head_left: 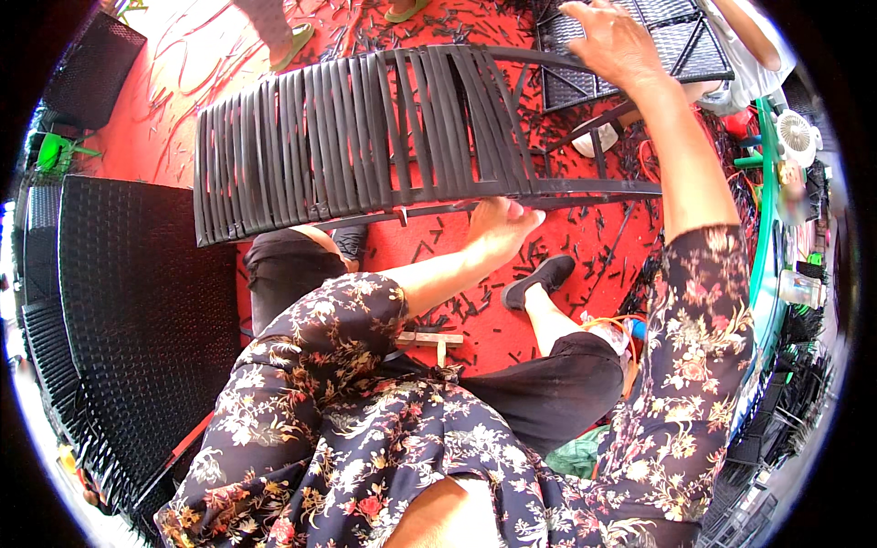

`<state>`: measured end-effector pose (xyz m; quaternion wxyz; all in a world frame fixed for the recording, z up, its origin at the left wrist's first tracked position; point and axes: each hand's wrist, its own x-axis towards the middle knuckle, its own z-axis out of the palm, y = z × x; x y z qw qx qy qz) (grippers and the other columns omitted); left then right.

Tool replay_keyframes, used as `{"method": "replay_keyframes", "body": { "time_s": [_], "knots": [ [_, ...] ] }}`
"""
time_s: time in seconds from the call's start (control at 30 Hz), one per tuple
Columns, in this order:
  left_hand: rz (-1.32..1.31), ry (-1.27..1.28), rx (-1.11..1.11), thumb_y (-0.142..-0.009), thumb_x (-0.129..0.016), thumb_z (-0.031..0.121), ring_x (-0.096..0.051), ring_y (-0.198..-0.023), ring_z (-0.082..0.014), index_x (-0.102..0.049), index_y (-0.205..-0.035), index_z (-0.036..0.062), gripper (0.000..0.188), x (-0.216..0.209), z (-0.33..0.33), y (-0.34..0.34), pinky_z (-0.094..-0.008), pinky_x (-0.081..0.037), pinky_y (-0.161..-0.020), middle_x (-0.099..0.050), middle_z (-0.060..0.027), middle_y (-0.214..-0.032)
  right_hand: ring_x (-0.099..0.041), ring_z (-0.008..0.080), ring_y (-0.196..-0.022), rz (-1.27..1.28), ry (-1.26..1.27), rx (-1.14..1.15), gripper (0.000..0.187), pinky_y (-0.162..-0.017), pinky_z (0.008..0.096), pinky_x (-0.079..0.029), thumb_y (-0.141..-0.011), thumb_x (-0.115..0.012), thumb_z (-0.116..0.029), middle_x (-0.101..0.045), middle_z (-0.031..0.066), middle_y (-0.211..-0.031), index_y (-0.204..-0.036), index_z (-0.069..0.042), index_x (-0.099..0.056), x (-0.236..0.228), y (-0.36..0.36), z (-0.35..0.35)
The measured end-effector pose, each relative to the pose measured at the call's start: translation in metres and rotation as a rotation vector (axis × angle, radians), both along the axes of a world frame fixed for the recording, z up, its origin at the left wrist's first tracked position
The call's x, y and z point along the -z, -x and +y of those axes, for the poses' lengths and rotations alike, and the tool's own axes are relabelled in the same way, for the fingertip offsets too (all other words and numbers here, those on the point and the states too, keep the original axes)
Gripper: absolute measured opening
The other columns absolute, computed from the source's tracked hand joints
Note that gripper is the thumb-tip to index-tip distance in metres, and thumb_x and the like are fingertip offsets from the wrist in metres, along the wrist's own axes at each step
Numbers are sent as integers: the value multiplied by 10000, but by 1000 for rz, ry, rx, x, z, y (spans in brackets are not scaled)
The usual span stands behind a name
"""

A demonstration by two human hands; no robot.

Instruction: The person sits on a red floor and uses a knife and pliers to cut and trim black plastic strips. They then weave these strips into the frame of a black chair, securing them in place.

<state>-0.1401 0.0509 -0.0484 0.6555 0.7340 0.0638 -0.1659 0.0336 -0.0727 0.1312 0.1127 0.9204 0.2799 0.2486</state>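
Across the middle lies a dark frame [585, 188] with curved rails, its left part wrapped in flat black plastic strips [311, 146]. These run crosswise, close together at the left and with wider gaps toward the right. My left hand [501, 230] is closed on the near rail, its thumb sticking out to the right and its other fingers partly hidden under the strips. Above the far rail's right part is my right hand [617, 44], its fingers bent but apart. I see nothing between them.
A large black woven panel [137, 338] stands at my left. Strip offcuts litter the red floor [438, 247]. Beyond the frame, another person [754, 46] sits by a black woven piece [653, 68]. A small wooden stool [429, 340] is between my legs; a white fan [797, 135] stands right.
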Motion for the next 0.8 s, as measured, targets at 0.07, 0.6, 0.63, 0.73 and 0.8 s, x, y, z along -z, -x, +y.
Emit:
{"method": "replay_keyframes", "body": {
  "time_s": [0.07,0.6,0.63,0.73,0.8],
  "knots": [
    [91,-18,83,-705,-685,277,-588,-776,-244,-398,-1153,-35,617,-2,7,8,-369,-473,-674,-583,-116,-816,-598,332,-859,396,-250,160,355,-784,392,-474,-771,-620,-341,-620,182,-889,-976,-51,-613,10,12,21],
    [-1220,-530,390,-617,-654,63,-543,-864,-330,-517,-1026,2,435,-41,148,25,-407,-458,-751,-526,-154,-977,-358,44,-479,1347,-1692,241,40,-436,199,-329,-900,-463,-122,-432,-34,-649,-882,-87,-471,85,113,11],
    [-1256,-587,360,-601,-656,61,-538,-873,-323,-520,-1016,4,440,-41,155,20,-402,-452,-768,-521,-148,-981,-358,42,-479,1335,-1773,262,44,-440,204,-337,-902,-465,-124,-433,-32,-651,-890,-82,-472,83,123,5],
    [-1238,-807,294,-569,-717,123,-471,-1047,-320,-488,-1118,0,607,-36,177,8,-415,-387,-911,-480,-156,-1106,-358,33,-482,1341,-1759,231,157,-443,204,-336,-895,-463,-124,-425,-44,-655,-1032,-52,-488,81,157,-13],
    [-1122,-936,278,-557,-752,173,-424,-1122,-324,-461,-1159,-7,692,-32,188,2,-421,-342,-959,-447,-161,-1175,-364,27,-487,1304,-1754,238,322,-444,184,-327,-888,-456,-126,-415,-51,-654,-1189,-13,-460,78,178,-21]
  ]
}}
